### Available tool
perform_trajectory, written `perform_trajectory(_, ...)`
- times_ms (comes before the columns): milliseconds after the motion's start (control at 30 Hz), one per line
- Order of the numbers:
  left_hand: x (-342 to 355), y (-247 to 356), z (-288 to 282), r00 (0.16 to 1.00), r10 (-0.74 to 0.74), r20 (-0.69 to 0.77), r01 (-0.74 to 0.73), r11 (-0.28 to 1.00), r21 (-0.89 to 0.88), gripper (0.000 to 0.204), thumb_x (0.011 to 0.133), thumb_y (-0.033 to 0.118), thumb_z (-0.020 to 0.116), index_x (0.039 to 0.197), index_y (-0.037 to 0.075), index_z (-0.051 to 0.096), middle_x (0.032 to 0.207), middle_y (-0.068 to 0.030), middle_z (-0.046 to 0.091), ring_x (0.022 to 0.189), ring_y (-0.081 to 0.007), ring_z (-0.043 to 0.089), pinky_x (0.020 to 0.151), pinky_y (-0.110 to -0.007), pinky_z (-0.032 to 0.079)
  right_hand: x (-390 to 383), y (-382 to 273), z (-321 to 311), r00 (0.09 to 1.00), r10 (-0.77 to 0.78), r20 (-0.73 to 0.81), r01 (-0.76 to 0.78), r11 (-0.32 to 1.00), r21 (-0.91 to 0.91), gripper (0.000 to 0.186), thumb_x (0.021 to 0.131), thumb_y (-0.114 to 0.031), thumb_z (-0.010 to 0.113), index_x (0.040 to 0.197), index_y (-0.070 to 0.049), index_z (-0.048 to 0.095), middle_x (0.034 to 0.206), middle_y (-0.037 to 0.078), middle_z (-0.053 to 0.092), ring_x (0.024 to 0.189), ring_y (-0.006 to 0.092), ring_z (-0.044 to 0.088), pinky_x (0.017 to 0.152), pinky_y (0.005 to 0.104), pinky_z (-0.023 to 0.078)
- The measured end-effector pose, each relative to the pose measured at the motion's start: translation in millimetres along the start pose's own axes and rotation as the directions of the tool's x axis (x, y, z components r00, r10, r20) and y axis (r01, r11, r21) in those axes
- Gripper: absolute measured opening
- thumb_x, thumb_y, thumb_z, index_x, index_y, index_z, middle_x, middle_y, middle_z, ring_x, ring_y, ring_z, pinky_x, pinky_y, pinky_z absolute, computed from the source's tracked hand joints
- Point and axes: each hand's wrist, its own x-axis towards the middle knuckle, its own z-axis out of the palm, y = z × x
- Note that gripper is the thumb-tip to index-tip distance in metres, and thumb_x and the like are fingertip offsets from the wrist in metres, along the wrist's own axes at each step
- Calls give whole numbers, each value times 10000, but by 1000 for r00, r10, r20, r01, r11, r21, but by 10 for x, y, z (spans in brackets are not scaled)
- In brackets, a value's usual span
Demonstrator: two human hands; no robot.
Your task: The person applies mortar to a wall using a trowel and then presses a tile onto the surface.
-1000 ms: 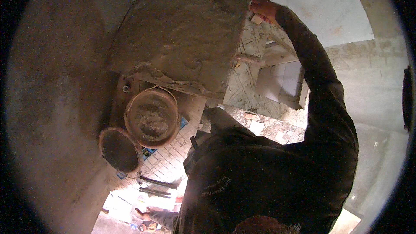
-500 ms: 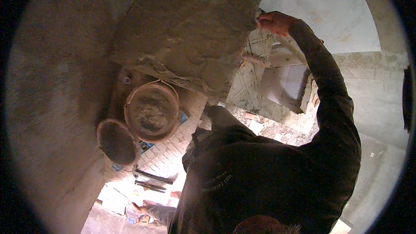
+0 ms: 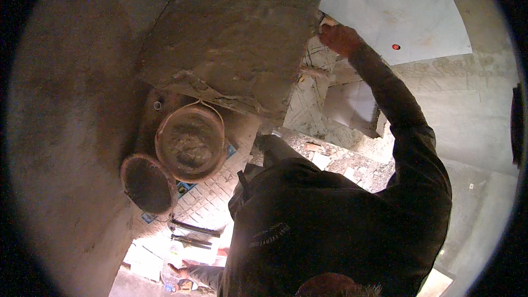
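Observation:
My right hand (image 3: 341, 39) reaches far forward, its fingers closed at the right edge of a broad, rough mortar-covered surface (image 3: 236, 44). Something small and pale shows at the fingertips; its kind is hidden. A dark sleeve runs back from this hand to my shoulder. Near the lower corner of the mortar surface is a dim grey-brown shape (image 3: 278, 151); I cannot tell whether it is my left arm or a leg. My left hand cannot be made out with certainty. A small hand (image 3: 179, 270) in a grey sleeve (image 3: 208, 276), fingers apart, shows at lower left; whose it is stays unclear.
Left of me stand a round tub with mortar inside (image 3: 190, 143) and a darker tub (image 3: 147, 184), near a pipe end (image 3: 158, 105). Black bar-like tools (image 3: 195, 228) lie below them. At right are a boxed opening (image 3: 352, 107), rubble (image 3: 363, 176) and a white panel (image 3: 401, 11).
My right hand has come slightly nearer along the mortar edge, its fingers still closed. The view has shifted a little, and a red spot on the white panel now shows clear of my sleeve.

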Motion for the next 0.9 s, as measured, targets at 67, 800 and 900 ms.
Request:
perform_trajectory(67, 75, 48, 178, 999, 6, 40, -6, 1000, -1, 708, 805, 369, 705, 1401, 113, 423, 1426, -140, 457, 1287, -314, 454, 1063, -507, 378, -388, 53, 521, 990, 101, -95, -58, 924, 379, 302, 707, -190, 666, 994, -125, 597, 992, 89, 586, 642, 268, 595, 527, 377, 490)
perform_trajectory(800, 365, -111, -278, 993, -48, 104, 57, 994, -90, 723, 811, 398, 694, 1397, 78, 417, 1426, -157, 449, 1281, -318, 456, 1053, -497, 391, 18, -972, -793, 944, -62, 323, -238, 547, 802, 349, 984, -356, 533, 1163, -58, 566, 768, 148, 593, 685, 232, 641, 572, 372, 527)
perform_trajectory(900, 416, -152, -389, 993, -51, 106, 62, 993, -102, 725, 812, 402, 692, 1397, 73, 416, 1426, -159, 448, 1280, -319, 456, 1052, -496, 392, -5, -640, -905, 942, -157, 297, 23, 912, 408, 318, 971, -358, 535, 1099, -68, 564, 866, 219, 620, 806, 299, 665, 640, 442, 547)
